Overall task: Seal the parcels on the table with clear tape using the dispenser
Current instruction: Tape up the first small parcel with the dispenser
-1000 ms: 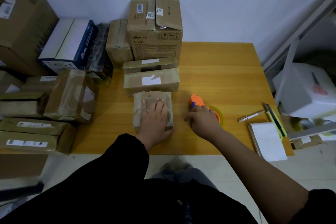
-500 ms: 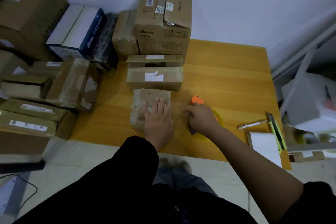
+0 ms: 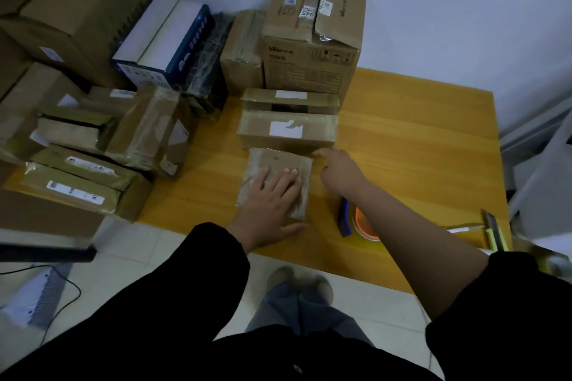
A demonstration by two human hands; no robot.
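Left hand [image 3: 268,198] flat on small parcel [image 3: 278,161], right hand [image 3: 340,171] just beside.

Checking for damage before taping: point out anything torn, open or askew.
The tall brown cardboard box at the back has a lifted, creased top flap. The flat brown cardboard parcel before it gapes open; the white paper label on the next brown parcel is torn.

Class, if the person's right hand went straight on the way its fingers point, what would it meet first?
Most likely the labelled box just behind the small parcel; the right hand points at its lower front edge, though depth is unclear.
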